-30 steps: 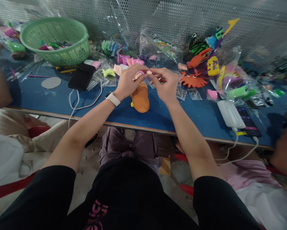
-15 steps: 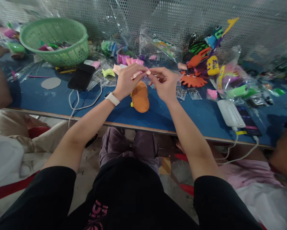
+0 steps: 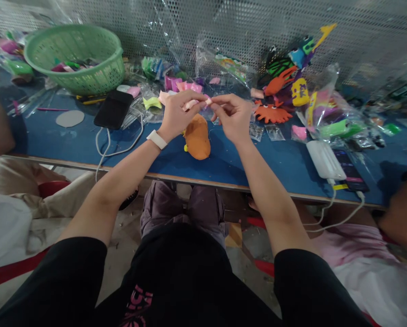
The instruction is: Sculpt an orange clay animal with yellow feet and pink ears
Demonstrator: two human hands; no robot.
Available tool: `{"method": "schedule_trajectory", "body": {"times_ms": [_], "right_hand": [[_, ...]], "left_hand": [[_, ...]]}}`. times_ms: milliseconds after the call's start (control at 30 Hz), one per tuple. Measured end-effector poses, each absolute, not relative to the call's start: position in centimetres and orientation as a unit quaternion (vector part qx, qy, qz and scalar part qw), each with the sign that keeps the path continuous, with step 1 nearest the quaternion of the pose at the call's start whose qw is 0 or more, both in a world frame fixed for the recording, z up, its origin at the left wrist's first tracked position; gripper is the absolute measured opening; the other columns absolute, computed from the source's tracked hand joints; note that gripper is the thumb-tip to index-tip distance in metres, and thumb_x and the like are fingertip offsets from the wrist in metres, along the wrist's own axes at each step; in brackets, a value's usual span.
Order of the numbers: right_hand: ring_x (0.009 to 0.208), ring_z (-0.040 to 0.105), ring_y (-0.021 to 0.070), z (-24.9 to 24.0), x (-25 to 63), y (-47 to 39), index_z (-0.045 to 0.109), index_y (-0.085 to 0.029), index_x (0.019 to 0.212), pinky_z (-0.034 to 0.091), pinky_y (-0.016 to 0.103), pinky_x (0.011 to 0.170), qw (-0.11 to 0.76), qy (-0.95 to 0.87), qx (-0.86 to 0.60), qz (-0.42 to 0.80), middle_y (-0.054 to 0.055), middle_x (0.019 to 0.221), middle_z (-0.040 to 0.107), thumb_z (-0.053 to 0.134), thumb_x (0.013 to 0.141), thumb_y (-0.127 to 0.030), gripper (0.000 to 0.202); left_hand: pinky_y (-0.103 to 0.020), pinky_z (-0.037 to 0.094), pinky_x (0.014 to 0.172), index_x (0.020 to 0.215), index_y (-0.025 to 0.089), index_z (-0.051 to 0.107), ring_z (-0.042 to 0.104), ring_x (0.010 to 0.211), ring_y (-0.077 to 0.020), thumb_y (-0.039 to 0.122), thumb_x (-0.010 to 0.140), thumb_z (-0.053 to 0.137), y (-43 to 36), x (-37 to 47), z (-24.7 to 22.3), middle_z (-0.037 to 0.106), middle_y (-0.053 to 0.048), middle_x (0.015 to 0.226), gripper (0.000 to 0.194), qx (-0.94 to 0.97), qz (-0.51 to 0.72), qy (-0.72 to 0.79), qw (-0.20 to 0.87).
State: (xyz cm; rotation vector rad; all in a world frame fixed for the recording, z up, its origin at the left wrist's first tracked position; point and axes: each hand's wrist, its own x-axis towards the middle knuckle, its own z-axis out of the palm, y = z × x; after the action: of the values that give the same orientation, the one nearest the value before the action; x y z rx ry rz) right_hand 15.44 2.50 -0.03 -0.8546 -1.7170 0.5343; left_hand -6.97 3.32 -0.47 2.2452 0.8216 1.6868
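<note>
My left hand (image 3: 184,110) is closed around a small pale pink piece (image 3: 190,105), pinching it between thumb and fingers. The fingertips of my right hand (image 3: 233,116) meet it at the piece's right end, also pinched together. Just below both hands, an orange clay shape (image 3: 198,140) with a small yellow bit on its left side rests on the blue table (image 3: 223,159). Behind my left hand are pink and magenta pieces (image 3: 189,86), and a yellow-green piece (image 3: 152,102) lies to its left. An orange crab figure (image 3: 273,113) sits right of my right hand.
A green basket (image 3: 77,75) stands at the back left, with a black phone (image 3: 113,109) and white cable nearby. To the right are a white power bank (image 3: 326,160), another phone (image 3: 351,171) and bagged colourful clay (image 3: 332,113). People sit on both sides.
Both hands keep nearly the same pose, fingertips still together at the pink piece. The whole view has shifted very slightly.
</note>
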Motion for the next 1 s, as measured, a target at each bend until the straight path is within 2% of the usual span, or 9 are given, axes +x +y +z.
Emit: {"method": "schedule_trajectory", "body": {"times_ms": [167,300,467,600,700,833,1000], "right_hand": [[0.082,0.087,0.028,0.4,15.5,2.1,0.087,-0.034,0.111,0.076,0.046,0.076,0.533,-0.727,-0.371,0.221,0.006,0.097,0.085,0.063,0.086,-0.113,0.086],[0.08,0.086,0.0272,0.8,15.4,1.5,0.086,-0.034,0.109,0.075,0.044,0.073,0.524,-0.735,-0.373,0.215,0.005,0.094,0.084,0.061,0.088,-0.112,0.085],[0.086,0.087,0.0279,0.6,15.4,1.7,0.086,-0.034,0.119,0.076,0.044,0.074,0.518,-0.741,-0.368,0.217,0.007,0.109,0.088,0.062,0.091,-0.11,0.084],[0.081,0.087,0.0281,0.4,15.4,2.0,0.087,-0.033,0.115,0.076,0.045,0.072,0.528,-0.736,-0.361,0.221,0.007,0.106,0.088,0.066,0.091,-0.108,0.082],[0.085,0.088,0.0287,0.4,15.4,2.0,0.087,-0.034,0.116,0.074,0.043,0.071,0.525,-0.737,-0.368,0.214,0.007,0.107,0.087,0.063,0.091,-0.109,0.082],[0.096,0.089,0.0301,0.7,15.4,1.5,0.086,-0.035,0.12,0.073,0.043,0.076,0.514,-0.74,-0.38,0.209,0.007,0.112,0.087,0.06,0.094,-0.108,0.081],[0.093,0.088,0.0295,1.1,15.3,1.0,0.087,-0.036,0.114,0.075,0.045,0.081,0.522,-0.736,-0.381,0.2,0.007,0.112,0.087,0.061,0.093,-0.108,0.08]], "left_hand": [[-0.05,0.073,0.105,0.116,0.028,0.09,0.085,0.108,-0.0275,0.064,0.112,0.078,3.4,-6.9,-0.6,0.088,-0.011,0.111,0.038,0.76,0.572,0.277,0.134],[-0.052,0.073,0.106,0.115,0.028,0.09,0.085,0.109,-0.0281,0.065,0.112,0.077,3.2,-6.8,-0.6,0.088,-0.01,0.11,0.038,0.762,0.573,0.273,0.128],[-0.05,0.072,0.11,0.117,0.028,0.089,0.086,0.113,-0.0282,0.065,0.115,0.074,3.3,-6.9,-0.5,0.089,-0.011,0.114,0.039,0.769,0.567,0.272,0.117],[-0.053,0.071,0.112,0.123,0.027,0.088,0.086,0.118,-0.0304,0.064,0.113,0.076,3.8,-7.1,-0.9,0.089,-0.012,0.119,0.04,0.77,0.562,0.279,0.116],[-0.053,0.072,0.111,0.126,0.026,0.088,0.086,0.119,-0.0305,0.064,0.112,0.078,4.0,-7.1,-1.2,0.09,-0.012,0.122,0.041,0.766,0.565,0.279,0.128],[-0.048,0.074,0.103,0.117,0.027,0.09,0.086,0.108,-0.0277,0.066,0.113,0.076,3.9,-6.8,-1.2,0.09,-0.009,0.11,0.041,0.759,0.57,0.28,0.147],[-0.047,0.073,0.1,0.114,0.028,0.089,0.086,0.103,-0.0265,0.07,0.115,0.07,3.8,-6.6,-1.1,0.088,-0.007,0.101,0.045,0.766,0.561,0.277,0.145]]}}
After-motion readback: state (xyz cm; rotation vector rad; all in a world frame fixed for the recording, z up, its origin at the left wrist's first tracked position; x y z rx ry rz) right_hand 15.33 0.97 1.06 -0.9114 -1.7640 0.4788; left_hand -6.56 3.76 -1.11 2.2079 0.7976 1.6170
